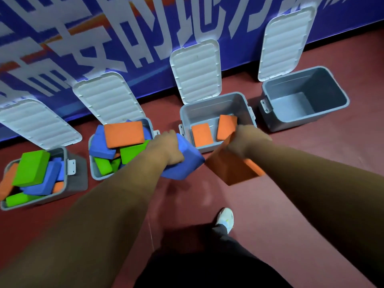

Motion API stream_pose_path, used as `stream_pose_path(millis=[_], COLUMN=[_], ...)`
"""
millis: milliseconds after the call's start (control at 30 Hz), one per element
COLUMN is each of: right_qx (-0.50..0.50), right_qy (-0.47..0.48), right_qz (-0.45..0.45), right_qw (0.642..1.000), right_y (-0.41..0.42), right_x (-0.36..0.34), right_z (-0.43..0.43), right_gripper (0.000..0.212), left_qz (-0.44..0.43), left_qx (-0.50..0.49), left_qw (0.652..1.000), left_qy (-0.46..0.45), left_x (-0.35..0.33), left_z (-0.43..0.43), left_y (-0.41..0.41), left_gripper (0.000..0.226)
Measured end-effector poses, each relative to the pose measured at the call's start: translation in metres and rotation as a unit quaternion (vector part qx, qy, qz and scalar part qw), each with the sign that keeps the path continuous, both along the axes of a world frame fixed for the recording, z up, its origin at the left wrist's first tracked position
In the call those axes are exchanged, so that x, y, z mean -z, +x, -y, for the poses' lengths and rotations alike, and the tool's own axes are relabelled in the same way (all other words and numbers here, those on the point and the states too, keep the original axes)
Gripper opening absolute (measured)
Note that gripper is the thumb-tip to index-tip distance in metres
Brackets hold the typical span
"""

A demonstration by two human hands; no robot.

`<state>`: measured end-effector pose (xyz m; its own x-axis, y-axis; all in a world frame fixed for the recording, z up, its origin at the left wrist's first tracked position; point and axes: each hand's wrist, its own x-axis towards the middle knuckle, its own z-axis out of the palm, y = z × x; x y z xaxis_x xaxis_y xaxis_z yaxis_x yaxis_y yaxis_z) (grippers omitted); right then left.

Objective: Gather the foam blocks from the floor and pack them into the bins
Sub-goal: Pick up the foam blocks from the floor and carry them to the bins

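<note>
My left hand point(168, 148) grips a blue foam block point(185, 163), held above the floor just in front of the third grey bin point(216, 102). My right hand point(247, 140) grips an orange foam block point(230, 167) at that bin's near right corner. Inside that bin lie two orange blocks point(201, 135). The first bin point(71, 183) at the far left and the second bin point(93, 175) are heaped with green, blue and orange blocks. The fourth bin point(332, 84) on the right holds nothing.
All the bins stand in a row on the red floor, their white lids point(195, 69) propped open against a blue banner wall point(145, 28). My leg and white shoe point(225, 218) are below my arms.
</note>
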<state>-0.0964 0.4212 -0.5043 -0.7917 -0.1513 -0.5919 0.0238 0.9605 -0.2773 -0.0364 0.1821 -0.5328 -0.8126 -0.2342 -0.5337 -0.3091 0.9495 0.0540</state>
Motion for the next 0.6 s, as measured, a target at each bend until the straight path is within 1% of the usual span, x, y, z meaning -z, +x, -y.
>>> stream_pose_path(millis=[67,100,200,300,367,467,533,600], right_qx=[0.024,0.039,0.098,0.130,0.157,0.187,0.195,0.200], right_qy=[-0.002,-0.002,-0.003,0.005,0.008,0.016,0.026,0.042], right_qz=[-0.017,-0.021,-0.032,-0.038,-0.026,-0.002,0.017,0.038], right_qw=[1.000,0.999,0.995,0.991,0.987,0.982,0.980,0.978], right_y=[-0.036,-0.053,-0.099,-0.136,-0.153,-0.174,-0.189,-0.206], right_x=[-0.007,-0.008,0.005,0.035,0.057,0.089,0.107,0.120], right_z=[-0.012,-0.017,-0.033,-0.044,-0.048,-0.053,-0.053,-0.048], right_gripper=[0.088,0.091,0.083,0.074,0.077,0.081,0.083,0.081], left_qz=[-0.001,-0.002,-0.004,-0.002,0.010,0.027,0.026,0.035], left_qx=[0.011,0.021,0.035,0.016,-0.001,-0.020,-0.030,-0.034], left_qw=[1.000,1.000,0.999,1.000,0.999,0.998,0.997,0.996], left_qy=[0.001,-0.003,-0.004,0.014,0.035,0.057,0.071,0.076], left_x=[0.003,0.007,0.022,0.047,0.070,0.112,0.141,0.164], left_z=[-0.008,-0.011,-0.019,-0.020,-0.018,-0.011,-0.007,-0.004], left_y=[-0.031,-0.045,-0.089,-0.131,-0.158,-0.195,-0.217,-0.237], left_gripper=[0.069,0.070,0.068,0.074,0.079,0.095,0.097,0.094])
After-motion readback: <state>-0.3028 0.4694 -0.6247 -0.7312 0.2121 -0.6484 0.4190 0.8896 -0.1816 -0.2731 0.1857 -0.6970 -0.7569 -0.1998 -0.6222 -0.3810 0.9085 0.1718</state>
